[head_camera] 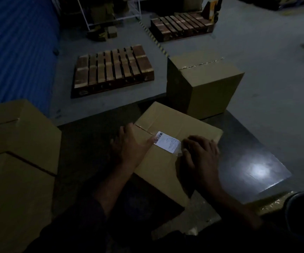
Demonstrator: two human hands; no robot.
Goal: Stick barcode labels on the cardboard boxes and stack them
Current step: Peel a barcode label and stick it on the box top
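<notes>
A brown cardboard box (167, 117) lies on the dark table (248, 147) in front of me. On its top, across the taped seam, sits a white barcode label (166, 142). My left hand (131, 145) rests flat on the box's left part, its thumb touching the label's left edge. My right hand (199, 154) lies on the box's right part, fingers bent at the label's right edge, where a clear shiny strip shows. Whether those fingers pinch the strip or press it down is not visible in the dim light.
A taller sealed box (206, 88) stands behind the labelled one. Two more boxes (19, 132) sit at the left. Wooden pallets (112, 70) lie on the grey floor beyond. A dark round container (303, 212) is at the lower right. A blue corrugated wall (16, 48) runs along the left.
</notes>
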